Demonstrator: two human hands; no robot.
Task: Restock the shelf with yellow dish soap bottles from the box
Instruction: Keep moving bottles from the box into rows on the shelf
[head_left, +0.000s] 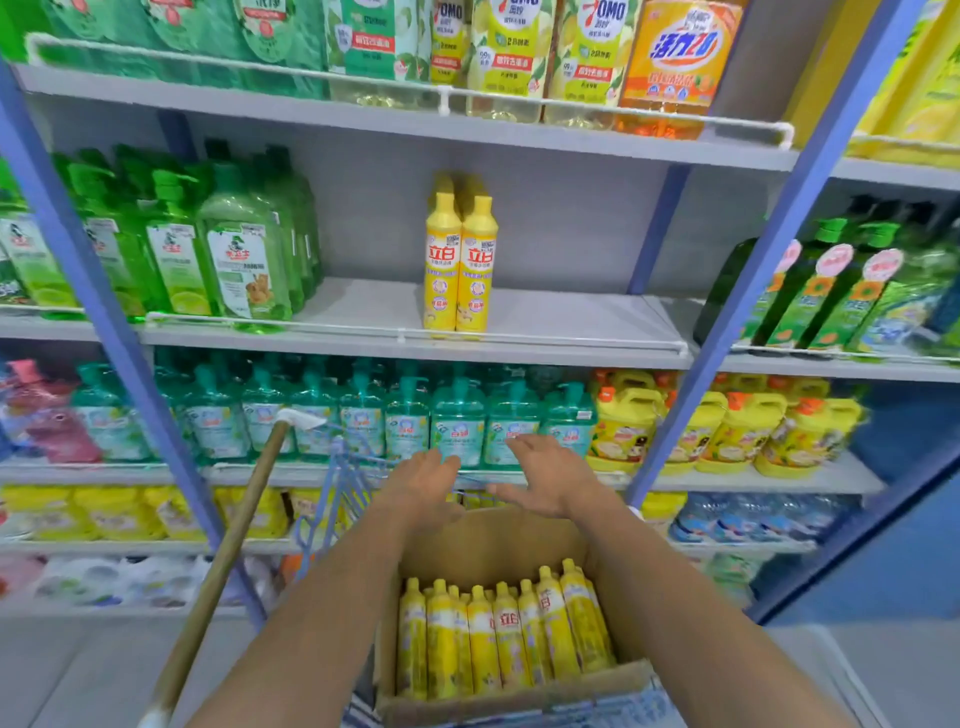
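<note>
Only a few yellow dish soap bottles (457, 265) stood on the mostly bare middle shelf (571, 317); many more waited in the cardboard box (498, 540) below. Left hand (423, 486) and right hand (550, 480) hovered above it, each grip released, empty. Stocked store shelving filled the aisle

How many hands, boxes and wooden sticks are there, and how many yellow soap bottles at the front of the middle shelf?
Hands: 2, left hand and right hand
Box: 1
Wooden stick: 1
Front yellow bottles: 2
Total: 6
</note>
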